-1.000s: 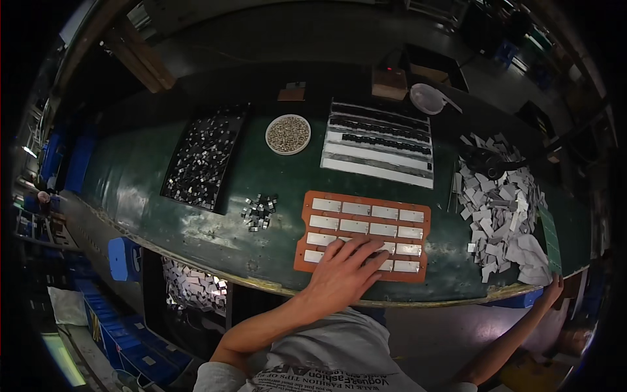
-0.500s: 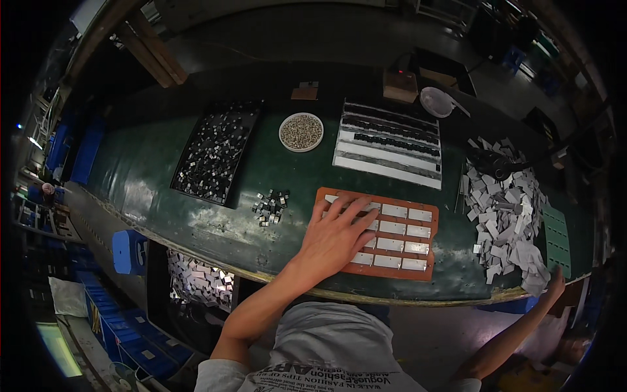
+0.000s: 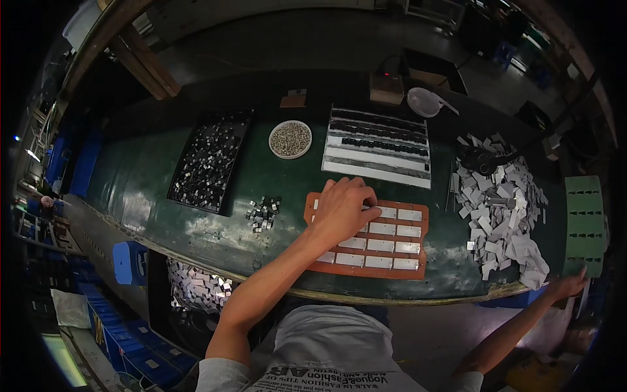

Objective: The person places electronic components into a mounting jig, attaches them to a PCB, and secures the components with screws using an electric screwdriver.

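My left hand is over the upper left part of an orange tray, with its fingers curled in. Its fingertips are partly hidden, so whatever they may hold does not show. Rows of small white rectangular plates lie in the tray, several of them covered by the hand. Far out to the right, my right hand grips the near edge of a green slotted plate. That plate reaches past the right end of the table.
Loose grey-white plates are heaped right of the tray, a crumpled pale cloth at their near end. A round dish of small metal parts, a black tray of dark parts, a small parts pile and a striped board stand around.
My right hand has moved outward to the right, carrying the green plate away from the heap. My left hand has gone from spread fingers on the orange tray to curled ones. The view has shifted slightly.
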Demonstrator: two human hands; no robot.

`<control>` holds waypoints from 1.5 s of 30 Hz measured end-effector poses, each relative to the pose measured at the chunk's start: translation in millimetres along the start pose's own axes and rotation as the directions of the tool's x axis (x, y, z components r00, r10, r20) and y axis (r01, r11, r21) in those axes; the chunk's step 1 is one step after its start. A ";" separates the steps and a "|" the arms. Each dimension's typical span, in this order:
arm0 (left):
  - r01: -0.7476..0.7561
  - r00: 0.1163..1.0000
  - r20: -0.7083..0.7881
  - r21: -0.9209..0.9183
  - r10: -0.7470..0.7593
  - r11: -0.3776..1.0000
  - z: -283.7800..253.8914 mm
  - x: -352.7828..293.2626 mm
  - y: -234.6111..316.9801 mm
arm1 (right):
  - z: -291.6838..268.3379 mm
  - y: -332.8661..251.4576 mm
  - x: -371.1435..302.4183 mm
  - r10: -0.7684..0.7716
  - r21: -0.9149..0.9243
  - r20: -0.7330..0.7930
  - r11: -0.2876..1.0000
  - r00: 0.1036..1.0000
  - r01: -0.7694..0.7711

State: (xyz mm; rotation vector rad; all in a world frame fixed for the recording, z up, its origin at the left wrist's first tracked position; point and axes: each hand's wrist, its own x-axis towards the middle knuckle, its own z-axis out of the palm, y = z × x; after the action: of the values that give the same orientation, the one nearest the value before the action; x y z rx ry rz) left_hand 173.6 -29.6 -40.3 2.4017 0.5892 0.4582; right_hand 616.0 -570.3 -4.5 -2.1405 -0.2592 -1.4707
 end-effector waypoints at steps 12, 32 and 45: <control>-0.084 0.995 0.044 -0.106 0.089 0.991 -6.2 10.9 -11.6 | -136.8 -185.0 -100.1 0.617 0.593 0.615 0.049 0.492 -0.804; 0.363 0.863 -0.158 -0.467 -0.480 0.806 -39.5 -96.3 -45.8 | -78.0 -379.1 -213.7 -0.232 0.196 0.966 0.353 0.117 -0.915; 0.398 0.872 -0.164 -0.313 -0.462 0.862 -39.2 -100.3 -40.3 | -73.7 -384.4 -213.1 -0.233 0.314 0.949 0.693 0.210 -0.649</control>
State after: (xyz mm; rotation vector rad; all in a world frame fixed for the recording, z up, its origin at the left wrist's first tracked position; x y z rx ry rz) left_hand 59.5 -33.4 -54.4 1.8897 1.0722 0.5827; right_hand 305.0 -255.8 -58.9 -1.9329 -0.7366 0.4430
